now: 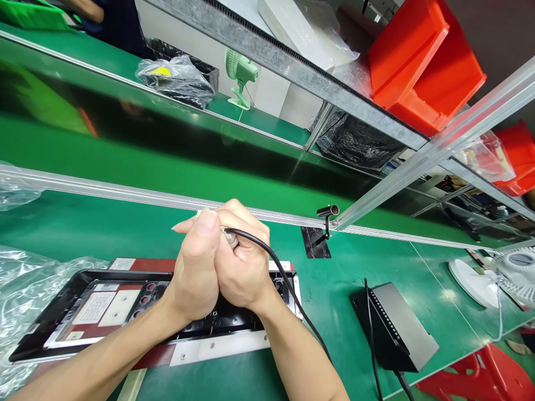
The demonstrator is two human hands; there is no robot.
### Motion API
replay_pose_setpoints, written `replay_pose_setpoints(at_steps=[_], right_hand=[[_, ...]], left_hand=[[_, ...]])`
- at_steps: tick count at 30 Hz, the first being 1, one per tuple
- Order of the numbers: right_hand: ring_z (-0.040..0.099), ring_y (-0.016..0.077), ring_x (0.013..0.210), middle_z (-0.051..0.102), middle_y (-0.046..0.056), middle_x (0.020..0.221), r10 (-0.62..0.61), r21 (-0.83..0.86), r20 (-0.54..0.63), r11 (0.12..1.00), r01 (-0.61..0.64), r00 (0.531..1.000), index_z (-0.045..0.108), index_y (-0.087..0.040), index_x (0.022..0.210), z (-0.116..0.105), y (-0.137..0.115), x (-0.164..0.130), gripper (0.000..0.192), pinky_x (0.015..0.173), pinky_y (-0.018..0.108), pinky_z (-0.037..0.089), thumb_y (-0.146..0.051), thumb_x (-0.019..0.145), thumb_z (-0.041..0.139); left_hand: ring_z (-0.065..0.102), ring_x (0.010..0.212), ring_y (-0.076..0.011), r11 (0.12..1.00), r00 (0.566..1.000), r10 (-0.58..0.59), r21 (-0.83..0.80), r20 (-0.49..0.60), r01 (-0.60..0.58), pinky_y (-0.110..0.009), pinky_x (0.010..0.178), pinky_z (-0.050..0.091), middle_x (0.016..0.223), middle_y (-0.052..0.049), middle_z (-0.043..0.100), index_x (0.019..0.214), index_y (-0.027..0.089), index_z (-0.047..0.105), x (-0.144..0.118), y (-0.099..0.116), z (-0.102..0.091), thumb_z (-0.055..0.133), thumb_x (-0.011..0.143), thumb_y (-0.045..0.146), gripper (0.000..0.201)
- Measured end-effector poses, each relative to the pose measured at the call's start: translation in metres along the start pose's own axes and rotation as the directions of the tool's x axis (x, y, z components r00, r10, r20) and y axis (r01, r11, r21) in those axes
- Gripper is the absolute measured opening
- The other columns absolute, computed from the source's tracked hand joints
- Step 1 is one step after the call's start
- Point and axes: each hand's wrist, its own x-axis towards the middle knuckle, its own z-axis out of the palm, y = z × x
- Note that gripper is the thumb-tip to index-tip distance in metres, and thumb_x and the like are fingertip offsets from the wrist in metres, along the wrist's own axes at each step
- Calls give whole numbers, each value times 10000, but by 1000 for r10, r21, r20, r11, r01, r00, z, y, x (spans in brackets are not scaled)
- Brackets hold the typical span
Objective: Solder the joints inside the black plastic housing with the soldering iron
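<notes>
Left hand (196,267) and right hand (240,262) clenched together, grip closed around metal connector (229,239) above black panel (125,306) on bench (334,295). Connector axis roughly horizontal; black cable (288,289) exits right, trailing downward.

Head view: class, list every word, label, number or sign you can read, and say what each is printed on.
None can be read.
White labels on the black panel: print too small and blurred.
Yellow patch on the bagged item: no legible text.
The hands hide the panel's middle.
</notes>
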Motion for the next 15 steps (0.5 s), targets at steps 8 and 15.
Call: replay_pose_setpoints(at_steps=[8,15], right_hand=[[858,242,1100,906,36,1117,-31,41,-25,999,32,999,951,-362,1180,0,0,-1,261,987,408,781,-464,1293,740],[864,233,1114,900,35,1117,-60,29,-33,998,61,998,956,-346,1214,0,1,-1,223,984,388,770,-343,1281,743]], left_hand=[[836,837,-354,1000,1000,3,-2,2,-3,-556,702,738,876,-99,862,783,303,944,0,-1,-1,624,1189,873,769],[843,854,-354,1000,1000,4,1,-11,-4,-557,721,737,882,-100,881,789,299,947,0,0,0,627,1193,865,766]])
